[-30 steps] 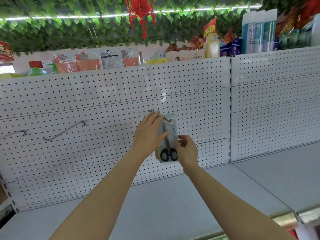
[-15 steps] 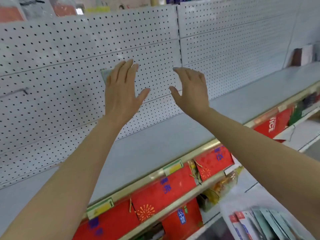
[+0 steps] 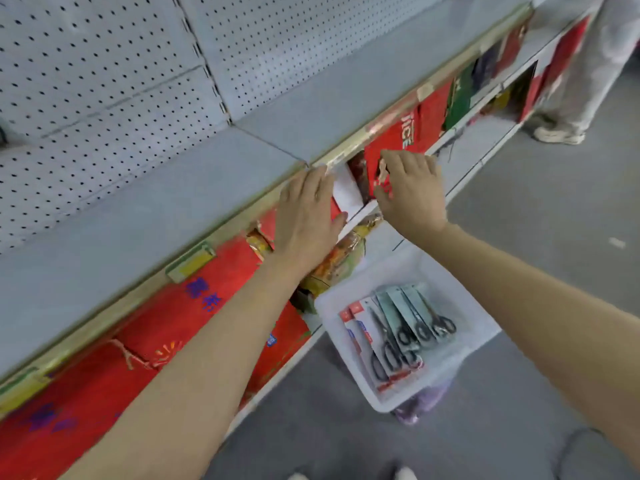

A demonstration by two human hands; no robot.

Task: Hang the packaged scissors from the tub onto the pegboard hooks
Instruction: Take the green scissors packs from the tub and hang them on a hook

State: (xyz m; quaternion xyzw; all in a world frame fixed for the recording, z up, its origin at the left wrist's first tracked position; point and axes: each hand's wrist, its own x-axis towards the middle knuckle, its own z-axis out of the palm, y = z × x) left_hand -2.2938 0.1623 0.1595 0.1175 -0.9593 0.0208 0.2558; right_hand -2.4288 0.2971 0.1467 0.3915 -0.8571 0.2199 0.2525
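Observation:
A white tub point(image 3: 349, 296) stands on the floor at the foot of the shelving. Several packaged scissors point(image 3: 401, 327) lie in it, black handles toward me. My left hand point(image 3: 306, 216) hovers in front of the shelf edge with straight fingers and holds nothing. My right hand point(image 3: 412, 192) hangs beside it, fingers relaxed and empty, above and beyond the tub. The white pegboard point(image 3: 104, 81) fills the upper left; no hook shows in this view.
A grey shelf point(image 3: 166, 209) with a gold front rail runs diagonally. Red gift bags point(image 3: 104, 375) fill the lower shelf. Another person's legs and shoe point(image 3: 568, 109) stand on the grey floor at the upper right.
My hands let go of the scissors pack hung on the pegboard hook and dropped to the shelf edge. The view swung down and right, bringing the tub into sight.

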